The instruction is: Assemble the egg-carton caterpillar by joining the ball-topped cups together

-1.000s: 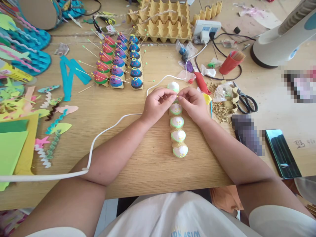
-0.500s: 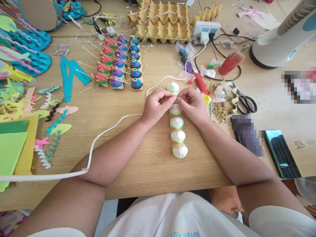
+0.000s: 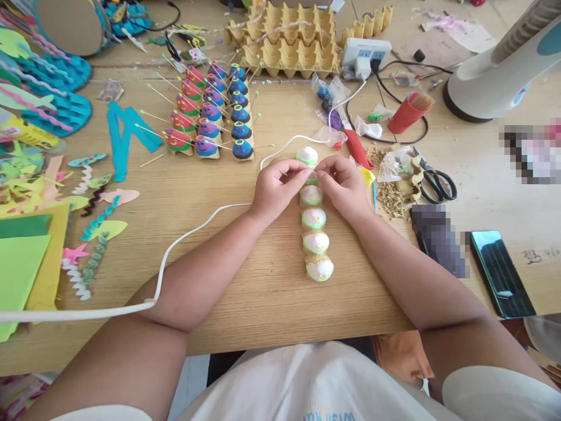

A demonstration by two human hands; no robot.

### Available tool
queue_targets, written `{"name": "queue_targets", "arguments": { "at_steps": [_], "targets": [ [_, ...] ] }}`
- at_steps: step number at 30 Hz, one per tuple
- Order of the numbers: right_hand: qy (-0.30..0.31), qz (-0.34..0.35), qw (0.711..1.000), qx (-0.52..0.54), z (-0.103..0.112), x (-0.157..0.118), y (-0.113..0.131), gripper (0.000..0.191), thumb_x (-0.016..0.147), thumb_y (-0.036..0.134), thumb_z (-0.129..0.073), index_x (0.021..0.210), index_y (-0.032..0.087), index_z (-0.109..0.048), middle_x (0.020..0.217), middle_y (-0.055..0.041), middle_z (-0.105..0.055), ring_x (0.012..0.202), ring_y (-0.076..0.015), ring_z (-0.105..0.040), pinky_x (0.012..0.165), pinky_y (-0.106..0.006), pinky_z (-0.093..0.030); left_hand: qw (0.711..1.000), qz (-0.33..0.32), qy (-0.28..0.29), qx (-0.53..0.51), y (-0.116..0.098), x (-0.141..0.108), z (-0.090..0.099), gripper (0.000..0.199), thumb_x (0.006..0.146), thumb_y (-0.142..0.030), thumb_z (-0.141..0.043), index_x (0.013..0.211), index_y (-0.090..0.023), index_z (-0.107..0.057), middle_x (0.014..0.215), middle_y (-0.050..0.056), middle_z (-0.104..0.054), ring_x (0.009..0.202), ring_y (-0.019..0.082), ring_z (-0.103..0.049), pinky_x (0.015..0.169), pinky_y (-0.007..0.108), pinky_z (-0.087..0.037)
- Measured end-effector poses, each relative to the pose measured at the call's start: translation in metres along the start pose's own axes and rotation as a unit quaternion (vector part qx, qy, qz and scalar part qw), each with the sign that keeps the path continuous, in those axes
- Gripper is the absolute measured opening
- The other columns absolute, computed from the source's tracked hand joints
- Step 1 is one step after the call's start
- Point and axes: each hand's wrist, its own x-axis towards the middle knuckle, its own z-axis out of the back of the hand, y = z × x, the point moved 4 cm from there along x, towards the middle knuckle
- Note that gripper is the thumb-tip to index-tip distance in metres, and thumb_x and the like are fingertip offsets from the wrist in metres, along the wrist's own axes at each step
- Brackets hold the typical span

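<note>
A strip of egg-carton cups (image 3: 316, 242) runs away from me on the table, each cup topped with a white dome ringed in light green; several domes carry small yellow dots. Over its far part, my left hand (image 3: 280, 186) comes in from the left with thumb and index finger pinched. My right hand (image 3: 342, 184) mirrors it from the right, fingertips pinched and very near the left ones. Whatever lies between the fingertips is too small to make out. Just beyond them the farthest white dome (image 3: 307, 155) shows, while the one beneath is partly hidden.
Painted carton strips with pins (image 3: 209, 127) stand at the back left. A white cable (image 3: 175, 234) crosses my left forearm. Scissors (image 3: 438, 182), a phone (image 3: 501, 272) and a red cup of sticks (image 3: 405, 114) lie to the right; paper sheets (image 3: 20, 275) lie left.
My fingertips have moved slightly apart, leaving a small gap between the two hands. The carton strip and everything around it have stayed in place.
</note>
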Motion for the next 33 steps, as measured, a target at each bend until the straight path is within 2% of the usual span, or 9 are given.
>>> {"name": "queue_targets", "arguments": {
  "at_steps": [8, 15, 24, 33],
  "targets": [
    [-0.019, 0.015, 0.999, -0.026, 0.002, 0.002, -0.007, 0.011, 0.097, 0.035, -0.070, 0.098, 0.025, -0.074, 0.085, -0.0005, -0.069, 0.079, -0.0181, -0.060, 0.075, -0.035, -0.052, 1.000, -0.009, 0.002, -0.004, 0.002, 0.000, 0.000, 0.015, 0.098, -0.034, -0.078, 0.099, -0.022, -0.086, 0.098, 0.003, -0.084, 0.089, 0.016, -0.076, 0.081, 0.027, -0.060],
    [-0.032, -0.007, 0.997, -0.065, 0.005, 0.005, -0.012, 0.009, 0.094, 0.028, -0.069, 0.099, 0.025, -0.075, 0.087, -0.0006, -0.073, 0.081, -0.0182, -0.062, 0.075, -0.034, -0.053, 0.999, -0.041, 0.019, 0.021, 0.002, 0.000, -0.001, 0.011, 0.096, -0.029, -0.080, 0.104, -0.023, -0.086, 0.098, 0.003, -0.081, 0.085, 0.014, -0.073, 0.079, 0.025, -0.058],
    [-0.032, 0.000, 0.998, -0.055, 0.000, 0.007, -0.018, 0.012, 0.099, 0.028, -0.066, 0.105, 0.025, -0.075, 0.098, -0.0029, -0.078, 0.087, -0.0192, -0.067, 0.081, -0.036, -0.057, 0.999, -0.020, 0.012, 0.023, 0.018, 0.002, -0.001, 0.018, 0.093, -0.021, -0.081, 0.111, -0.023, -0.081, 0.103, 0.003, -0.079, 0.094, 0.015, -0.073, 0.086, 0.026, -0.060],
    [0.014, -0.022, 0.999, -0.035, -0.008, 0.004, -0.013, 0.016, 0.101, 0.032, -0.064, 0.110, 0.024, -0.075, 0.105, -0.0043, -0.079, 0.089, -0.0194, -0.068, 0.080, -0.037, -0.058, 0.999, -0.003, 0.014, 0.035, 0.018, 0.003, -0.001, 0.023, 0.092, -0.022, -0.087, 0.114, -0.025, -0.080, 0.102, 0.000, -0.076, 0.087, 0.012, -0.067, 0.078, 0.024, -0.056]
  ]
}}
